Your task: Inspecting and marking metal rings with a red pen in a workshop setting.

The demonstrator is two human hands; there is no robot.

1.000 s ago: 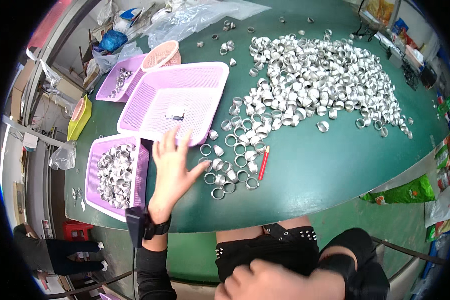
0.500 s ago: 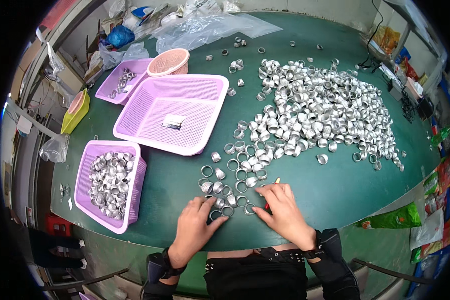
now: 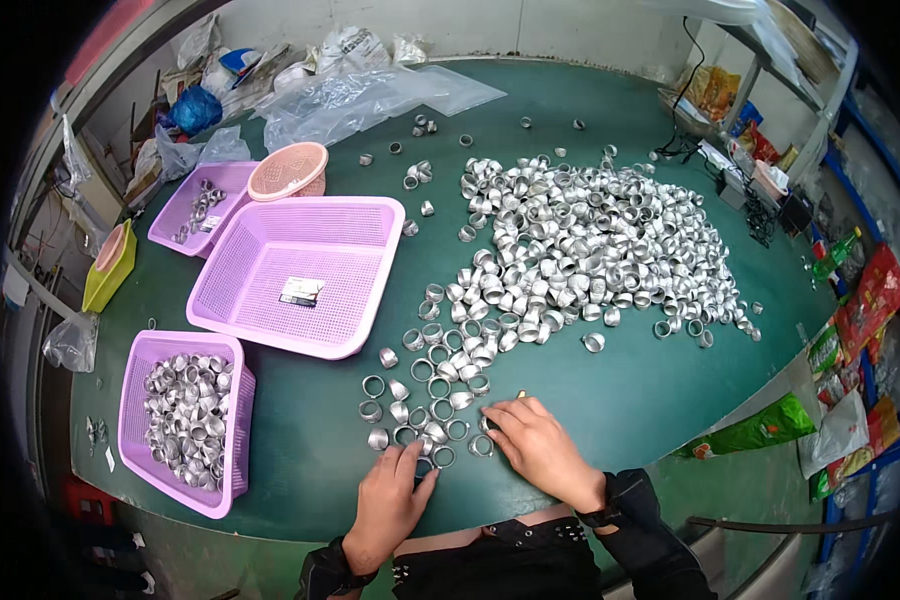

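Note:
Many silvery metal rings (image 3: 441, 387) lie in a loose trail near me on the green table, running back to a big pile (image 3: 590, 240). My left hand (image 3: 388, 502) is at the near end of the trail, its fingers and thumb closed about a metal ring (image 3: 424, 467); another ring (image 3: 443, 457) lies beside it. My right hand (image 3: 545, 450) rests with curled fingers at the trail's right side, by a ring (image 3: 481, 446). The yellowish tip of a slim pen-like tool (image 3: 521, 394) shows past its knuckles; the hand hides the rest.
At the left stands a lilac basket (image 3: 246, 430) full of rings. Behind it are a larger lilac basket (image 3: 395, 250) with a small label inside, another lilac basket (image 3: 160, 225) with some rings, and a peach basket (image 3: 305, 165). Plastic sheeting (image 3: 370, 100) lies at the back.
The whole view has shifted, so the table appears further left and lower. My left fingers have drawn closer about a ring. The red body of the pen-like tool, seen before, is now hidden.

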